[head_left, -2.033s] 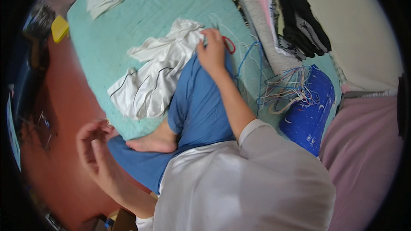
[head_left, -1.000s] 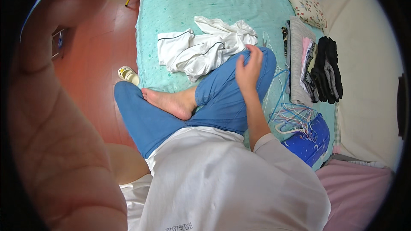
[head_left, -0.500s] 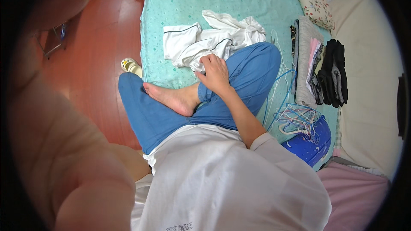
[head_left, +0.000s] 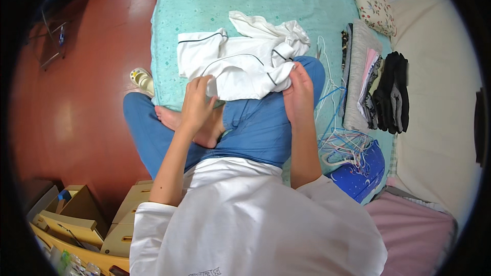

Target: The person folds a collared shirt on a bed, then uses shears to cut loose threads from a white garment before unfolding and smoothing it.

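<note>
A white shirt with dark piping (head_left: 238,79) lies partly across my raised leg and partly on the bed, its far end crumpled. At the shirt's near left edge is my left hand (head_left: 198,101), fingers curled onto the fabric and thumb on the near side. My right hand (head_left: 299,89) pinches the shirt's right edge beside a dark-piped band, lifting it a little over my knee. Some of the right fingers are hidden by the hand itself.
To the right on the teal bedsheet (head_left: 204,5) stand folded clothes (head_left: 360,97) and black garments (head_left: 393,92). Nearer lie tangled hangers (head_left: 348,148) and a blue patterned item (head_left: 365,174). A floral pillow (head_left: 371,2) is at the far right. Open drawers (head_left: 76,220) stand at lower left.
My left hand has come down from close to the camera onto the shirt. My right hand has moved right and taken its edge. The shirt's near part is now more spread out.
</note>
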Available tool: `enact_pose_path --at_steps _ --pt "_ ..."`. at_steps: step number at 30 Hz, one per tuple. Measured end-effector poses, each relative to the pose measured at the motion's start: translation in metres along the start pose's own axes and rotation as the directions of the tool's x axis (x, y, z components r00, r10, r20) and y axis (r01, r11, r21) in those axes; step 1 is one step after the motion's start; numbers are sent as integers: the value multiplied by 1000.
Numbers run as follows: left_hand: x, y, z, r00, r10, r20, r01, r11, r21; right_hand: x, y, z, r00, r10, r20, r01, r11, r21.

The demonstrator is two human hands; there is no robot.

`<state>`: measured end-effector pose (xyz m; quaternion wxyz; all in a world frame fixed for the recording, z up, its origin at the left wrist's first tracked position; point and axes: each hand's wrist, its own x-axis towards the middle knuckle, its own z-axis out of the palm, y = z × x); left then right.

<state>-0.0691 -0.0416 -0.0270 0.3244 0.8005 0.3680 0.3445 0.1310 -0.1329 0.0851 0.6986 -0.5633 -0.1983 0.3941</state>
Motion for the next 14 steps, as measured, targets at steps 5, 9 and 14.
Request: enact_pose_path --at_steps 5,9,14 --pt "-6 -36 11 991 -43 130 38 998 42 12 -9 -31 999 27 -19 -23 980 196" --pt "-5 -27 -1 992 -109 69 108 994 12 29 2 -66 991 130 -37 -111 941 320" --pt "-37 -55 23 829 -504 242 559 740 -374 40 12 -71 964 259 -55 -201 852 483"
